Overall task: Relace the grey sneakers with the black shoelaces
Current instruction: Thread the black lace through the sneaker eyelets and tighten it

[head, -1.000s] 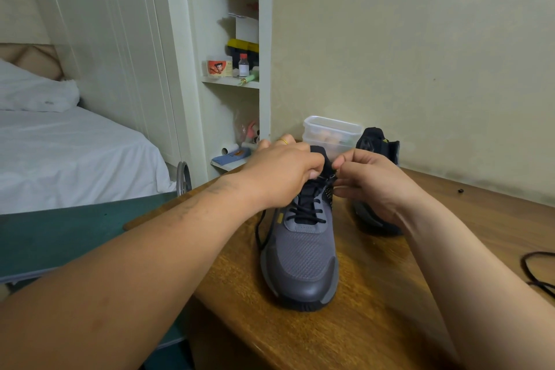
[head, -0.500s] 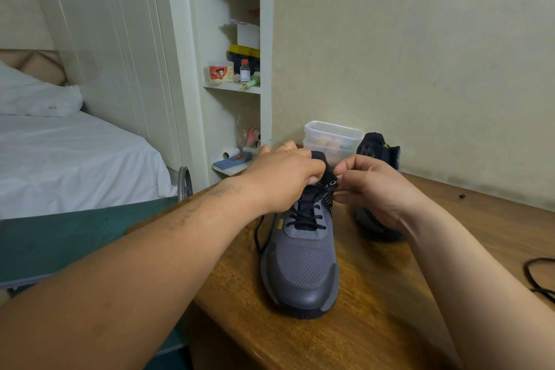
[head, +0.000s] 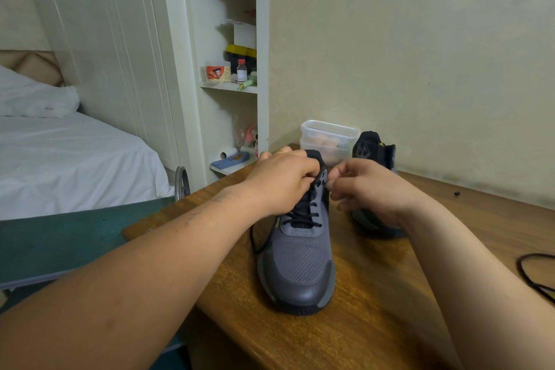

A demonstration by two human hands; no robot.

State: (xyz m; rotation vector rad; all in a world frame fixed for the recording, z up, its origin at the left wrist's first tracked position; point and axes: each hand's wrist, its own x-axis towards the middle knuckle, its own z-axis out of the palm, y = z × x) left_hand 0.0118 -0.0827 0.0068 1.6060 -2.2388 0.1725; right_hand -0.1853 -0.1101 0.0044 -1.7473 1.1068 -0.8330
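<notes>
Forward: left hand (head: 282, 183), right hand (head: 369, 189) curled, fingers (head: 312, 173) pinching black shoelace (head: 303, 216) atop grey sneaker (head: 300, 264).

Grey sneaker (head: 297, 261): textured mesh cloth over the vamp, and a smooth, dull-gloss synthetic at the toe.
Black shoelace (head: 303, 215): matt woven cord.
Wooden table (head: 375, 309): varnished, with a visible sheen.
Lidded container (head: 329, 138): translucent plastic, apparently smooth.
Bed sheet (head: 75, 165): matt white cloth, creased.
Wall (head: 405, 54): matt paint.

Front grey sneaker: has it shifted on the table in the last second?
No. The front grey sneaker sits in the same spot relative to the plastic container behind it and the table edge.
</notes>
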